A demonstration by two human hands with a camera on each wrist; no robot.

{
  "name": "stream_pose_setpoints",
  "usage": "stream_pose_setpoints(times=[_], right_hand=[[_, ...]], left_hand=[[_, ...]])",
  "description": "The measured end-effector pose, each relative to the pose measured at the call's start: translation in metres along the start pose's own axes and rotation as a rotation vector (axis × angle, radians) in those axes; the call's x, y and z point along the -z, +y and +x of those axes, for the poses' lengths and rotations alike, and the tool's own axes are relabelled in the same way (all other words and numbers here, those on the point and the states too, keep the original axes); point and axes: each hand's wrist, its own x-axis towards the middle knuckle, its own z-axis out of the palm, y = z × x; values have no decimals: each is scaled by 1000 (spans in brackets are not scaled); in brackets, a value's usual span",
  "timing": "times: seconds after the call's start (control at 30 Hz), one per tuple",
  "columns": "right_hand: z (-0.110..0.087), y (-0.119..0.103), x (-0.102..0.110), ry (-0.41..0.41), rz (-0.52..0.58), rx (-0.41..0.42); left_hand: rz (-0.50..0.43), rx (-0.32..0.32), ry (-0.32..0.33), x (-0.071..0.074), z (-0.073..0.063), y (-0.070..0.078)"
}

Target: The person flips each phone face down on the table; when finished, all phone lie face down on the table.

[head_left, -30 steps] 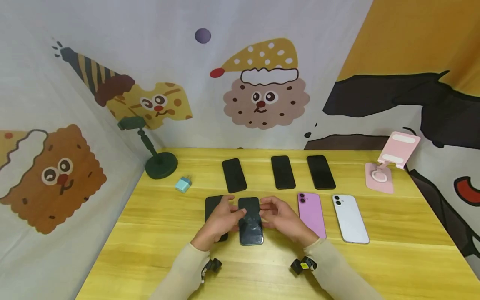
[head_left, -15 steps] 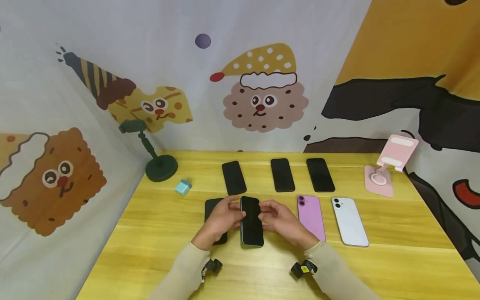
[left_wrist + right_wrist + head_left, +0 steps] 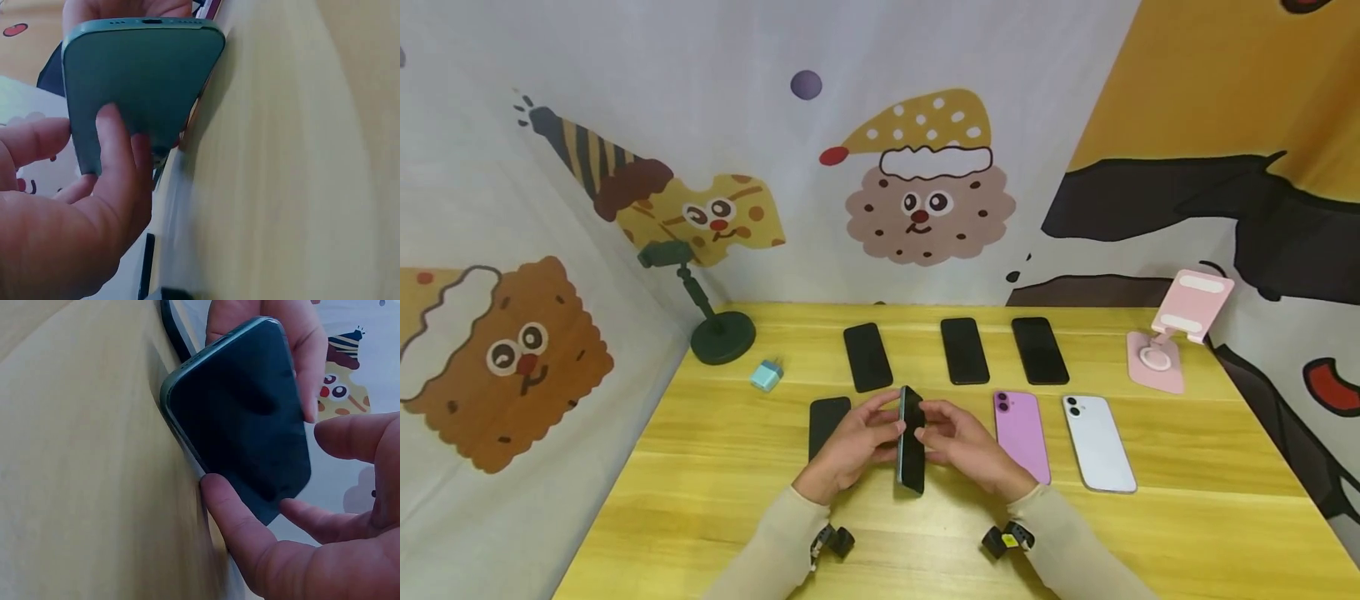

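Note:
A smartphone with a black screen and green back (image 3: 912, 442) is raised between the two hands in the head view, tilted steeply onto its long edge. The left hand (image 3: 861, 433) holds it, the thumb at one long edge and fingers against the green back (image 3: 125, 69), as the left wrist view shows. The right hand (image 3: 962, 442) is curled at the other side. In the right wrist view, one of its fingertips touches the lower edge beside the dark screen (image 3: 237, 406). Partly behind the left hand lies a black phone (image 3: 829, 421).
Three black phones (image 3: 868, 357) lie along the back. A pink phone (image 3: 1022, 437) and a white phone (image 3: 1099, 442) lie face down to the right. A green stand (image 3: 722, 337), a blue charger plug (image 3: 767, 375) and a pink stand (image 3: 1157, 358) are near the table's back corners.
The smartphone has turned from screen-up to nearly on edge, its screen now facing right. The left hand has moved slightly right with it; the right hand stays nearly in place.

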Motion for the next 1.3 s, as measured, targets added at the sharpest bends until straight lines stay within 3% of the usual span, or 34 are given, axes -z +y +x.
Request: stream_pose_setpoints(times=[0.17, 0.37, 0.6, 0.77, 0.93, 1.13, 1.3], right_hand=[[0, 1, -1, -5, -14, 11], [-1, 1, 1, -20, -13, 22], [-6, -6, 7, -75, -11, 34], [-9, -9, 12, -70, -35, 26], [-12, -8, 17, -32, -54, 9], [-15, -5, 28, 39, -42, 14], [-17, -3, 35, 81, -17, -1]], left_hand=[[-30, 40, -69, -6, 1, -3], [-32, 54, -79, -10, 3, -4], [46, 68, -91, -16, 5, -4], [75, 61, -93, -20, 6, -3], [79, 59, -68, -24, 8, -5], [157, 50, -18, -27, 10, -4], [127, 65, -14, -30, 10, -5]])
